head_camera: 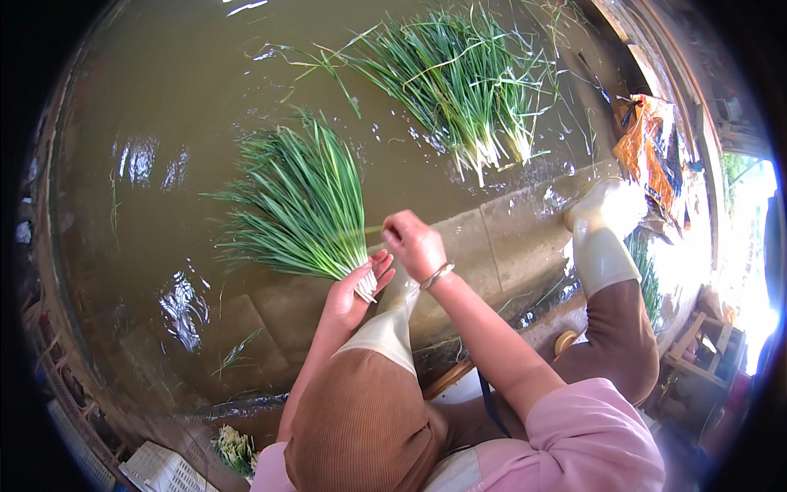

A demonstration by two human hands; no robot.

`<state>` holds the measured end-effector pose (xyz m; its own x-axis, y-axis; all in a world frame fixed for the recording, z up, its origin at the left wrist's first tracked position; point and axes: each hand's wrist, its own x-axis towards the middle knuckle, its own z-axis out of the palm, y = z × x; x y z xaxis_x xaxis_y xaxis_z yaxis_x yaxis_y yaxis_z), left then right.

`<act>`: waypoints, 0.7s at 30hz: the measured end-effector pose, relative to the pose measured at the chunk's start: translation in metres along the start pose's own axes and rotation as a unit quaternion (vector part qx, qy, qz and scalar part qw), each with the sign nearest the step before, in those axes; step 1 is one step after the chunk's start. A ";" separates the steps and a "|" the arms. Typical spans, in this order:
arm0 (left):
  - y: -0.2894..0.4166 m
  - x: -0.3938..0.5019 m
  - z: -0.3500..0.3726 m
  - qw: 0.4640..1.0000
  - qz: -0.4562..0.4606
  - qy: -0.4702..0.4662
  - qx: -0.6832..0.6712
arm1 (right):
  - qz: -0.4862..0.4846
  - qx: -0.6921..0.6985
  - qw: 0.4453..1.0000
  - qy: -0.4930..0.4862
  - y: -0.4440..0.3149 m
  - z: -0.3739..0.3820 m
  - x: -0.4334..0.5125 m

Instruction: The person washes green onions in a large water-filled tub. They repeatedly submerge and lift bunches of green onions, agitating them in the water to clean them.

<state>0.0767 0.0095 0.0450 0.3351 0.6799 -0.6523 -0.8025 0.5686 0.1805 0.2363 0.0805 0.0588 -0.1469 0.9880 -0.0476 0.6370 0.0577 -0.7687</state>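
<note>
My left hand (pixel 349 302) holds a bunch of green leafy stalks (pixel 307 203), likely Chinese chives, by its white stem ends. The leaves fan out to the upper left, over the water. Just right of the stems, my right hand (pixel 417 243) is closed with the fingers curled in. A thin yellowish leaf (pixel 371 230), blurred, runs from its fingers across the bunch. A metal bracelet circles the right wrist. Farther off, a larger heap of the same greens (pixel 461 86) lies in the water, its white ends towards me.
Murky water (pixel 154 234) fills a wide basin with a pale ledge (pixel 455 246) along the near side. My white boots (pixel 605 227) stand at the ledge. An orange plastic bag (pixel 645 147) hangs by the right rim. A white crate (pixel 163 470) and cut greens (pixel 235 450) are at lower left.
</note>
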 end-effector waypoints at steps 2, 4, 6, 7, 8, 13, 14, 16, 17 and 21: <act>0.000 0.002 -0.006 1.000 0.017 0.001 0.008 | 0.000 0.035 0.996 -0.078 -0.002 -0.015 0.004; 0.005 0.000 -0.015 1.000 0.020 -0.004 -0.005 | 0.108 0.259 0.954 0.104 0.017 -0.051 0.028; 0.009 -0.003 -0.024 0.999 0.023 0.023 -0.015 | 0.201 0.510 0.760 0.348 0.057 -0.107 0.064; 0.010 -0.004 -0.026 0.999 0.016 0.035 -0.028 | 0.180 0.504 0.722 0.437 0.076 -0.123 0.077; 0.011 -0.005 -0.028 0.999 0.011 0.035 -0.030 | 0.259 0.320 0.842 0.348 0.094 -0.132 0.080; 0.024 -0.006 -0.020 0.994 0.005 -0.008 -0.112 | 0.353 0.076 0.932 -0.039 0.121 -0.108 0.086; 0.032 -0.009 -0.014 0.987 0.001 -0.041 -0.157 | 0.316 0.157 0.935 -0.027 0.108 -0.106 0.087; 0.049 -0.019 -0.001 0.958 -0.003 -0.097 -0.271 | 0.337 0.248 0.908 0.014 0.067 -0.116 0.090; 0.060 -0.027 0.006 0.947 0.023 -0.123 -0.295 | 0.298 0.357 0.885 0.029 0.040 -0.123 0.087; 0.090 -0.055 0.027 0.919 0.102 -0.227 -0.307 | 0.113 0.474 0.872 -0.051 -0.077 -0.124 0.054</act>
<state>-0.0006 0.0360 0.1170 0.2063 0.9455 -0.2520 -0.9521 0.1346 -0.2744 0.2734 0.1473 0.1950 -0.1965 0.9379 -0.2858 -0.2450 -0.3292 -0.9119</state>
